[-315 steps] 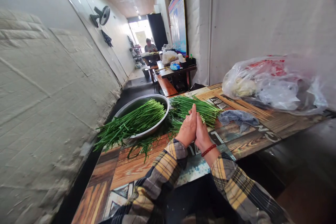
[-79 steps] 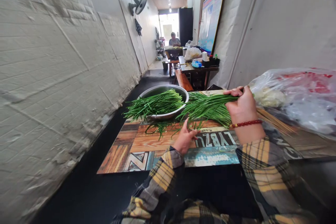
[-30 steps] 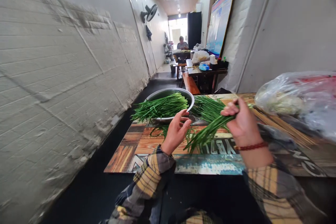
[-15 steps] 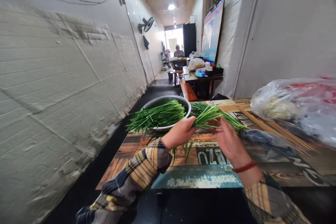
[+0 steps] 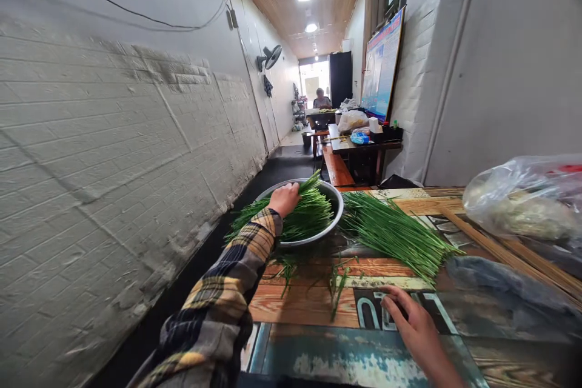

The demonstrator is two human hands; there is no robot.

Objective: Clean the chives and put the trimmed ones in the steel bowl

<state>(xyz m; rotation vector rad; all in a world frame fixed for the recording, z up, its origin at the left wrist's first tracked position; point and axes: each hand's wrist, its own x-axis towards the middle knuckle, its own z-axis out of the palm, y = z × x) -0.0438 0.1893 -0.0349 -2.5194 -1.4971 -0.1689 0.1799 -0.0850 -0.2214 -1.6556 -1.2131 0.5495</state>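
My left hand (image 5: 285,199) is closed around a small bunch of garlic chives (image 5: 310,184), above the metal bowl (image 5: 339,209). More chives (image 5: 309,218) fill that bowl, their long green ends hanging over its left rim. My right hand (image 5: 413,320) is low over the near part of the table, fingers apart and holding nothing. Just beyond it, a loose pile of chives (image 5: 395,233) lies to the right of the bowl. A few stray blades (image 5: 337,282) are scattered between the bowl and my right hand.
The table (image 5: 309,303) has a patchwork wood print. At its right are a clear plastic bag (image 5: 522,200), thin wooden sticks (image 5: 482,227) and a crumpled dark bag or cloth (image 5: 495,282). Farther back stand another table (image 5: 343,144), a bench (image 5: 335,167) and a seated person (image 5: 322,99).
My left hand has carried the bunch leftward over the bowl. My right hand has come away from the chives and moved lower, uncovering the pile on the table. The view has shifted slightly.
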